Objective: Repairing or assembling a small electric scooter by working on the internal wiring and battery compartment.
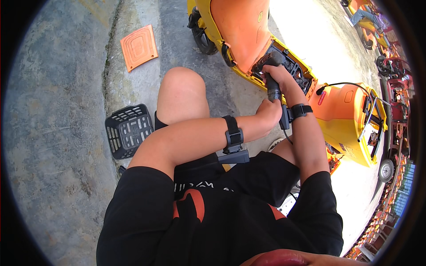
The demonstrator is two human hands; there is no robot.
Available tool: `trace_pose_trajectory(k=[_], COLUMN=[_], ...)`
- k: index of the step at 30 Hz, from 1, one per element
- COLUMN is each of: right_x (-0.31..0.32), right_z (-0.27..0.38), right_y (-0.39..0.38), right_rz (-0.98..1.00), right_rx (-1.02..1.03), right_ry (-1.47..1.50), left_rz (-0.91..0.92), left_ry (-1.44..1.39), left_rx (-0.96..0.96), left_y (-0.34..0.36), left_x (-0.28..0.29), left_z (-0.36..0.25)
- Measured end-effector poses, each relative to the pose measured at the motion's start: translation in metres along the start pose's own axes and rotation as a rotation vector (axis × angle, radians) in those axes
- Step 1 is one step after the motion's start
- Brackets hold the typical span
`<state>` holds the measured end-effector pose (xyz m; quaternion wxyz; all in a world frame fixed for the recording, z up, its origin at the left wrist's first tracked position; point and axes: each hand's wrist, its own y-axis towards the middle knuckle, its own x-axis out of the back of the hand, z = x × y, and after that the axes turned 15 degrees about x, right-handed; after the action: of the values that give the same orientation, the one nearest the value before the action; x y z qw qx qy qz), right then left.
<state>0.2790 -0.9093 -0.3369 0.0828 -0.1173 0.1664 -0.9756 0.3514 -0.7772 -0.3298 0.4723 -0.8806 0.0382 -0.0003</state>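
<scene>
A dark power drill [274,90] is held over the open floor section of an orange and yellow scooter [239,26]. My right hand [277,76] wraps round its upper part, just below the rounded dark end. Lower down, my left hand [269,113] is closed round the bottom of the drill, with its fingers partly hidden. Beneath the tool lies an exposed black compartment [293,66] framed in yellow. The drill's tip is too dark to make out, so I cannot tell whether it touches anything.
An orange panel [139,47] lies on the concrete at the far left. Beside my knee sits a black slotted basket [128,131]. A black cable [346,83] loops over the scooter's rear orange body [341,104]. Other vehicles and a person [370,17] appear at the right rim.
</scene>
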Motion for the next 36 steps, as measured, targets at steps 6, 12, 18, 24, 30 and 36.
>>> trace_pose_trajectory(k=[6, 12, 18, 24, 30, 36], right_x=[-0.001, 0.001, 0.000, 0.001, 0.000, 0.000], right_z=[0.000, -0.001, 0.000, 0.001, -0.003, -0.002], right_y=[0.000, 0.000, 0.000, 0.001, 0.003, 0.003], right_rz=[-0.004, -0.003, -0.009, -0.016, -0.007, -0.008], right_rx=[-0.002, 0.004, 0.004, -0.008, 0.002, 0.001], right_ry=[-0.001, 0.000, 0.015, 0.017, 0.017, 0.014], left_rz=[0.004, 0.009, -0.002, -0.006, 0.000, 0.006], left_ry=[0.013, 0.011, 0.032, 0.037, 0.042, 0.030], left_rx=[0.018, 0.014, 0.011, 0.014, 0.027, 0.024], left_y=[-0.001, -0.003, -0.002, -0.009, -0.015, -0.013], left_x=[0.001, 0.001, 0.002, 0.004, 0.006, 0.006], left_z=[-0.001, -0.001, -0.002, -0.005, -0.008, -0.007])
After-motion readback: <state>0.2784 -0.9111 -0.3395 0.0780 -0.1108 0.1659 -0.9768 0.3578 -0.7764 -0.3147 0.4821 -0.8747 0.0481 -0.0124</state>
